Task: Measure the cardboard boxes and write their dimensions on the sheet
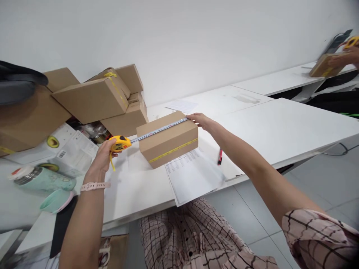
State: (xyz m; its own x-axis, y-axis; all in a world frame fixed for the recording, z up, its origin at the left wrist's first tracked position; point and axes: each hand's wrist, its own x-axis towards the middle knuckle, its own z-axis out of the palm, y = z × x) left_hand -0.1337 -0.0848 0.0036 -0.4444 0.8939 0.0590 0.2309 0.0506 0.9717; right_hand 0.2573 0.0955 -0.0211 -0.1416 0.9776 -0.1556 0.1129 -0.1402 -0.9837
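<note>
A brown cardboard box [171, 144] with a strip of yellow tape along its front side sits on the white table. My left hand [104, 151] is wrapped round a yellow tape measure [120, 143] just left of the box. Its blade [159, 130] is drawn out across the box's top. At the box's far right edge, my right hand [199, 120] pinches the blade's end. Under the box's front lies a printed sheet of paper [196, 175], partly covered. A red and black pen [220, 156] rests to the right of the sheet.
Several cardboard boxes [95, 99] are stacked at the left against the wall. A mint green bottle [45, 179] and a green cup [56, 200] are at the left. Far right, another person's hands [346, 58] hold a box [325, 67]. The table's front edge [249, 175] runs before me.
</note>
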